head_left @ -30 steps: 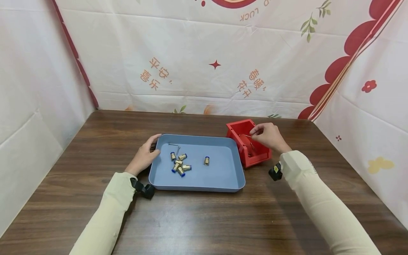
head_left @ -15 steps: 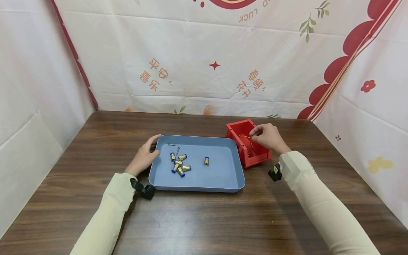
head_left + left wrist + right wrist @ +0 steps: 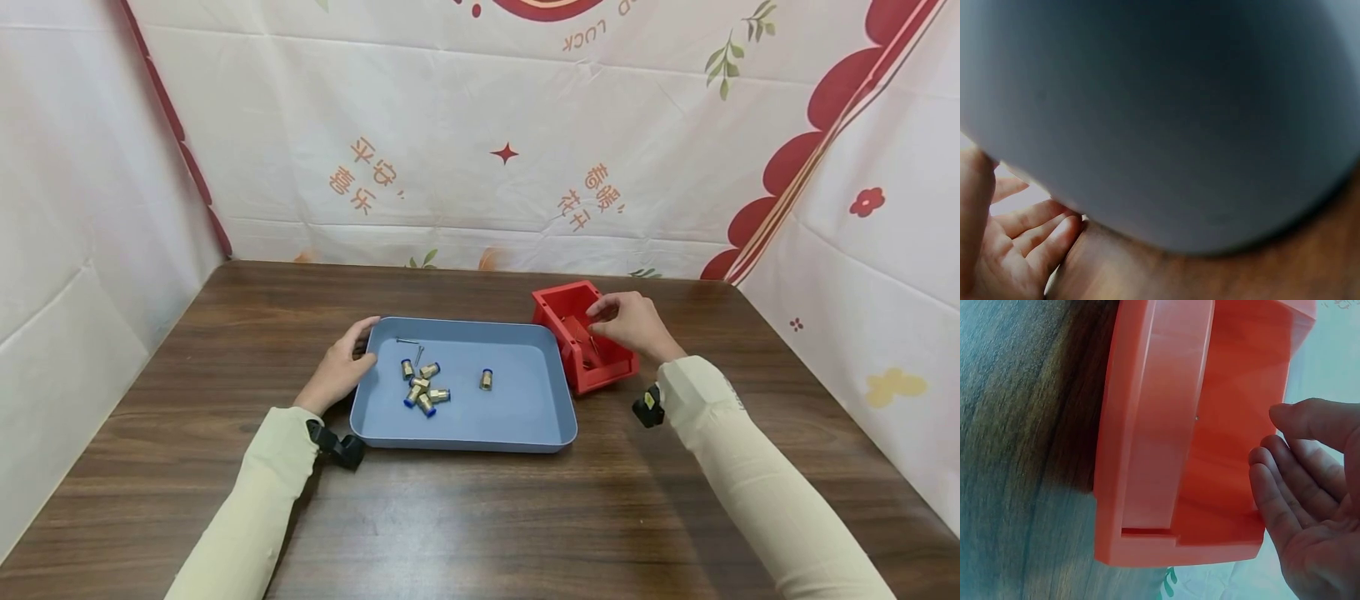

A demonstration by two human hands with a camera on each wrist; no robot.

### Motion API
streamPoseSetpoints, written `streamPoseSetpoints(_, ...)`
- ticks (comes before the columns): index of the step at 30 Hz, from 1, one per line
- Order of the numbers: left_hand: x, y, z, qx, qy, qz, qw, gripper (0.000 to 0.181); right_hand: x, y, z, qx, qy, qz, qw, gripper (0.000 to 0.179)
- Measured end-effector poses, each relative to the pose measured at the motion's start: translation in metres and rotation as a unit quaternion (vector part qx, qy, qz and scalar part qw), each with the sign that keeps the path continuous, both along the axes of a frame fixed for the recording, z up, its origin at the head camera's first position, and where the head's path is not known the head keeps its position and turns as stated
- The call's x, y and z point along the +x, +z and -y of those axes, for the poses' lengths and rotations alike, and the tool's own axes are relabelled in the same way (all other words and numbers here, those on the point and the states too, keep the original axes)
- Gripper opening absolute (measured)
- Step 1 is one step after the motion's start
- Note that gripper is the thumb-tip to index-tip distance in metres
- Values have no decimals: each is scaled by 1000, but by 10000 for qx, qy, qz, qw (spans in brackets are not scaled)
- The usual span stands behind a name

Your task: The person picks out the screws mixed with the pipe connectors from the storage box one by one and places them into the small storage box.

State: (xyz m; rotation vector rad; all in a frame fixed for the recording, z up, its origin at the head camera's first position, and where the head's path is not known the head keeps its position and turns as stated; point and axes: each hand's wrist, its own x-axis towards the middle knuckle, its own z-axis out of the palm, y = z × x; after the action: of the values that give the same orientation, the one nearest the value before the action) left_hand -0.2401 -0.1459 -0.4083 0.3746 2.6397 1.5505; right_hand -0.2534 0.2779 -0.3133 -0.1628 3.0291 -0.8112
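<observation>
In the head view, my left hand rests against the left end of a blue tray, fingers fairly straight along its outer wall. Two thin screws lie at the tray's back left. Below them is a cluster of brass push-in fittings with blue ends, and a single fitting lies apart toward the middle. My right hand hovers over a red bin, thumb and fingers parted, nothing between them. The right wrist view shows the fingers at the bin's rim. A few screws show inside the bin.
The bin stands close against the tray's right back corner on a brown wooden table. White printed cloth hangs behind the table and along both sides.
The right thumb and fingers have parted over the bin, and the screw they pinched is no longer at the fingertips. The left hand and tray stay put.
</observation>
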Motion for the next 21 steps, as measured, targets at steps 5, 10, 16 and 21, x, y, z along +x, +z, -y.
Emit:
streamPoseSetpoints(5,0,0,0,-28,17,15,10000,60,-1,1,3,-64,-28,59,10000,29)
streamPoseSetpoints(10,0,2,0,-42,28,26,10000,60,-5,6,11,-92,10,83,9999,30)
streamPoseSetpoints(16,0,2,-1,-41,28,21,10000,60,-10,10,26,-147,190,-75,9997,26)
streamPoseSetpoints(21,0,2,-1,1,17,42,10000,60,-14,8,39,-211,271,-111,9993,23)
